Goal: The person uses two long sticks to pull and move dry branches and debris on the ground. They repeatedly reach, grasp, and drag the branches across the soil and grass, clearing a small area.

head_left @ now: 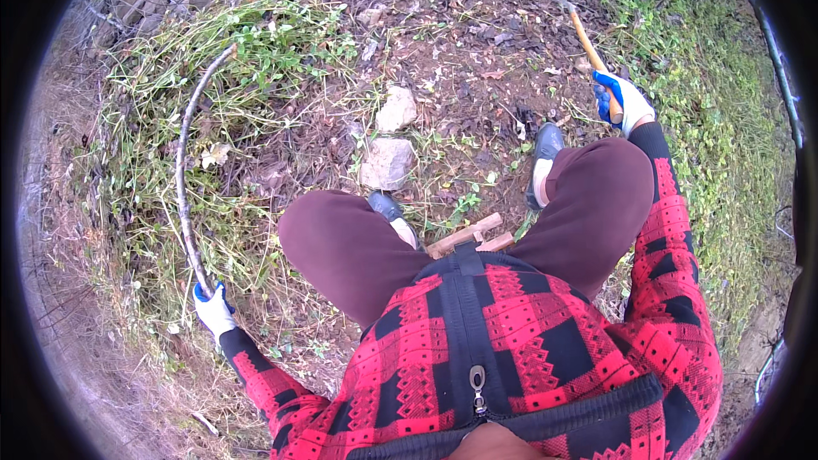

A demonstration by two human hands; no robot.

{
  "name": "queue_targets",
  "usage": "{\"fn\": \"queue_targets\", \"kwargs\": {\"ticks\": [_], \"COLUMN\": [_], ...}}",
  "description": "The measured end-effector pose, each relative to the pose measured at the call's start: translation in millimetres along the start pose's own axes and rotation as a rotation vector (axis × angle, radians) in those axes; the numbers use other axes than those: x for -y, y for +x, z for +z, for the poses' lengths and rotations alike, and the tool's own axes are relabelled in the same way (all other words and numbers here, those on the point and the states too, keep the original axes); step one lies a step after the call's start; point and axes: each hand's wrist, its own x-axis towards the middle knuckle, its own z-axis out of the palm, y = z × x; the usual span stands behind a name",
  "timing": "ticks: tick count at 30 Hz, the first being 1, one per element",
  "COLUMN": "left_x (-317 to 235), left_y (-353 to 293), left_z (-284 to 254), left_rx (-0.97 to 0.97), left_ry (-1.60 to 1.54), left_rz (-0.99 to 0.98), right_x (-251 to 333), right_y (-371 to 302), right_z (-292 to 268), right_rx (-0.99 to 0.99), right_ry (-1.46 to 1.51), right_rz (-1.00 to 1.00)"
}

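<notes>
My left hand (216, 310), in a white and blue work glove, is closed round the lower end of a long bent stick (181, 158). The stick curves up and away over a heap of cut weeds (256, 60), its tip lying against the green stems. Out to the right, my right hand (624, 100), gloved the same way, grips the wooden handle of a sickle (588, 41). Its thin curved blade points left, low over the leaf-strewn soil; whether it touches the ground I cannot tell.
Two pale stones (388, 163) lie between the weeds and my feet. Pieces of a low wooden stool (464, 236) show between my legs. Green plants (716, 119) grow along the right side, with a bluish pipe or pole (780, 68) beyond. Rocks (153, 8) sit at the far left.
</notes>
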Motion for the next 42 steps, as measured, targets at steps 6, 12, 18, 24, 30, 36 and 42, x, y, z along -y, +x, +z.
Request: {"fn": "queue_targets", "kwargs": {"ticks": [6, 12, 18, 24, 30, 36, 42], "left_x": [-24, -115, -261, -383, -405, -399, -363], "left_y": [-32, -18, -25, -76, -124, -104, -39], "left_z": [18, 94, 236, 366, 426, 447, 459], "left_rx": [0.201, 0.488, 0.644, 1.162, 1.154, 0.92, 1.028], "left_ry": [0.112, 0.317, 0.314, 0.183, 0.366, 0.331, 0.283], "left_rz": [0.044, 0.206, 0.529, 0.265, 0.571, 0.836, 0.402], "right_x": [-79, -128, -160, -180, -193, -201, -219], "right_y": [19, 22, 9, 5, 3, 9, 5], "right_z": [-27, -35, -39, -47, -53, -54, -54], "right_rx": [0.025, -0.059, -0.156, -0.23, -0.283, -0.318, -0.352], "right_ry": [-0.047, -0.098, -0.173, -0.238, -0.283, -0.317, -0.364], "right_rz": [0.171, 0.215, 0.214, 0.214, 0.218, 0.218, 0.219]}}
